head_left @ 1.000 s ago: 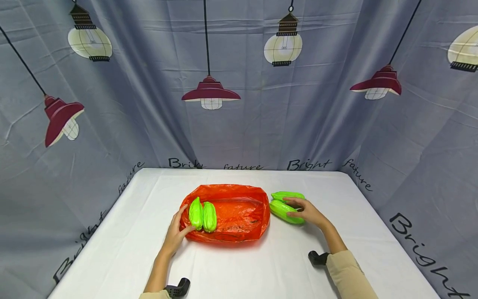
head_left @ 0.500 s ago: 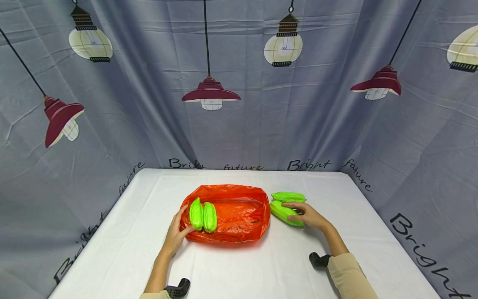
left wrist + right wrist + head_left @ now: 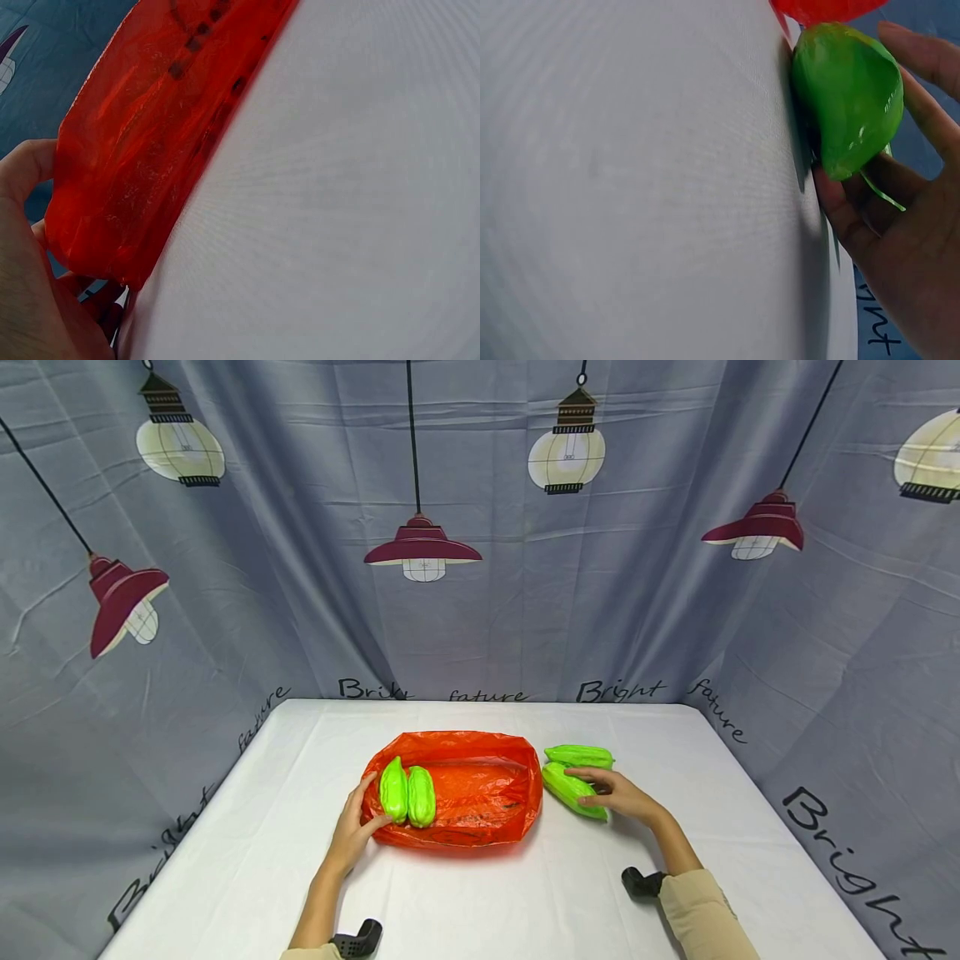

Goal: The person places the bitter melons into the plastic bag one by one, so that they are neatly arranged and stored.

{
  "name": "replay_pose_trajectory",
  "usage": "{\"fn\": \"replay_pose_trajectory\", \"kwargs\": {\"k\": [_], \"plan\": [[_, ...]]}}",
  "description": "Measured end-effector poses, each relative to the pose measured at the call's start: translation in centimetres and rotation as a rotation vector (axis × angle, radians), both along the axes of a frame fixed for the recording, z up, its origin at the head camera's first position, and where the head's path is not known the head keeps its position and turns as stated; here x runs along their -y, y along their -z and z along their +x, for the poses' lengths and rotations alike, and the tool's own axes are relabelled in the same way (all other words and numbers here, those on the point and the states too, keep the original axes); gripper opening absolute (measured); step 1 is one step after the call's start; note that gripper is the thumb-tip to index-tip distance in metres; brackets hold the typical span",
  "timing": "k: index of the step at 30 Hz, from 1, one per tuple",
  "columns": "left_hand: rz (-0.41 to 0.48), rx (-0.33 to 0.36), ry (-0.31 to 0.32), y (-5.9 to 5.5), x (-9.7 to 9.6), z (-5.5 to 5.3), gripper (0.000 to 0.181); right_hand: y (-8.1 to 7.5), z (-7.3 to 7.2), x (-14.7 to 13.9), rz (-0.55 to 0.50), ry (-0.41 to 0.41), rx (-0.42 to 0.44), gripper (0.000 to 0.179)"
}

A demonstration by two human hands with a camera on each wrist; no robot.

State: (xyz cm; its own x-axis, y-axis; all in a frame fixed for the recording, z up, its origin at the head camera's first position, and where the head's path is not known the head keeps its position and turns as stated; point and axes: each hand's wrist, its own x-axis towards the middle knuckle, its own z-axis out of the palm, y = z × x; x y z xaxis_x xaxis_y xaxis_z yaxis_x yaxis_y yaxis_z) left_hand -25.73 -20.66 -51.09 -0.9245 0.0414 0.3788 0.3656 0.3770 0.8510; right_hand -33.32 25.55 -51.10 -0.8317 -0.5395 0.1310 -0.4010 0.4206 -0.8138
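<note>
A red plastic bag (image 3: 480,793) lies spread wide, with two green ridged fruits, one of them a long green fruit (image 3: 393,789) with a pointed end, at its left side. My left hand (image 3: 348,831) holds the bag's left edge between thumb and fingers; in the left wrist view the bag corner (image 3: 112,217) hides part of the fingers. Right of the bag, my right hand (image 3: 618,795) grips another green ridged fruit (image 3: 566,787), thumb on the near side. In the right wrist view this glossy fruit (image 3: 847,97) is close to the white cloth, and a thin green strip hangs by it.
Just behind the gripped fruit lies one more green fruit (image 3: 577,755). Everything rests on a table with a white cloth (image 3: 480,910). Grey-blue curtains (image 3: 495,627) printed with lamps enclose the far side and both flanks.
The near end of the gripped fruit has swung a little toward me, and my right hand has shifted slightly with it. My left hand and the bag have stayed in place.
</note>
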Motion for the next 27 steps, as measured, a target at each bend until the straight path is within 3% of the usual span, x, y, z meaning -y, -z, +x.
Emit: {"fn": "replay_pose_trajectory", "kwargs": {"k": [7,14,16,20,27], "plan": [[-0.020,-0.013,-0.008,0.4,0.1,-0.1,0.068,0.8,-0.5,-0.4,-0.005,-0.007,0.052,0.063],[-0.031,-0.012,-0.032,3.4,1.0,-1.9,0.070,0.1,0.2,0.1,0.003,-0.016,0.024,0.064],[-0.032,-0.013,-0.033,3.8,1.2,-2.1,0.071,-0.5,0.6,0.4,-0.005,-0.020,0.016,0.064],[-0.013,-0.020,-0.019,4.0,1.3,-2.2,0.072,-1.8,1.5,0.8,-0.013,-0.008,0.025,0.063],[-0.012,-0.010,-0.013,3.8,1.4,-2.2,0.072,-2.6,2.4,1.1,-0.079,0.047,0.046,0.066]]}}
